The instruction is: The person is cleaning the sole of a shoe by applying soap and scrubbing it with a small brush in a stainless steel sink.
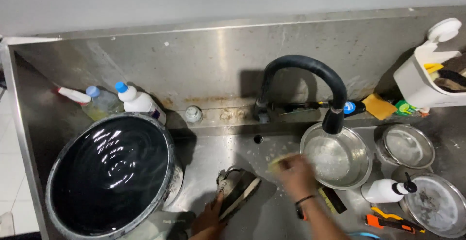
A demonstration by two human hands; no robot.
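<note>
My left hand grips the lower end of a dark sandal with grey straps, held tilted over the steel sink. Blurred with motion, my right hand is closed on a yellow-green sponge just above and to the right of the sandal. A black band circles my right wrist. A black hose tap arches over a steel bowl to the right of that hand.
A big black basin full of water fills the left. Bottles stand on the back ledge. To the right are steel bowls, a lid, a white pump bottle, brushes and a white wall caddy.
</note>
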